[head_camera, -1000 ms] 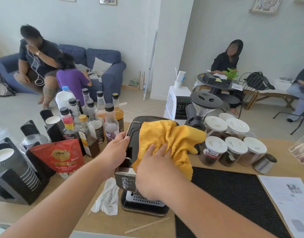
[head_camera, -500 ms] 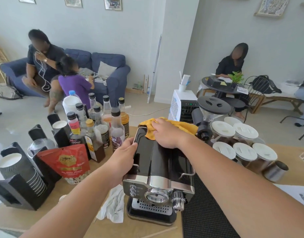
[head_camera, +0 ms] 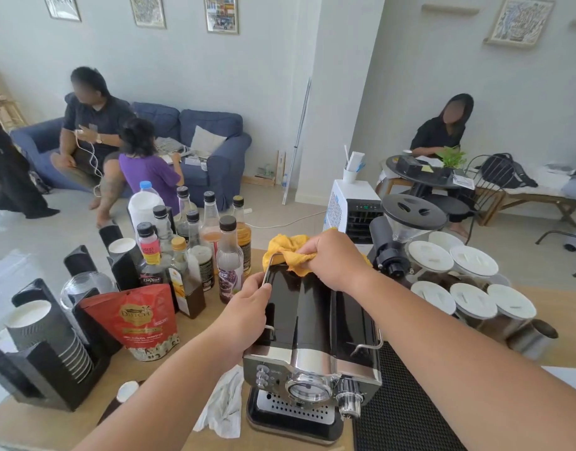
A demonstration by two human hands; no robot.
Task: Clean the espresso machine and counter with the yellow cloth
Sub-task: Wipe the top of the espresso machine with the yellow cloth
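Yellow, soft and crumpled, the cloth (head_camera: 284, 247) is seen bunched on the top rear edge of the machine (head_camera: 312, 307). It is clamped under the curled fingers of the right hand (head_camera: 334, 260) and pressed onto the glossy black panel, with one fold spilling over the back-left corner. The left hand (head_camera: 246, 312) is wrapped around the machine's left side, its fingers closed on the thin wire rail (head_camera: 269, 265) that runs along that edge. Brushed steel is shown on the front face, with round buttons, a dial and a knob, and a perforated metal tray (head_camera: 290, 411) is set below.

Pale wood is visible where the counter (head_camera: 169, 382) is bare. The left flank is crowded. A crumpled white napkin (head_camera: 223, 408) is laid just beside the tray, capped bottles (head_camera: 195, 242) are packed near the hand, and a red foil pouch (head_camera: 137, 317) is propped in front of them. Further left, a black holder (head_camera: 46, 353) is loaded with ribbed paper cups. On the right, a ribbed black rubber mat (head_camera: 407, 415) is butted against the machine. White-lidded jars (head_camera: 472, 297) are clustered beyond the forearm, and a dark grinder (head_camera: 407, 222) is stood behind them. Open wood is left only along the near edge.
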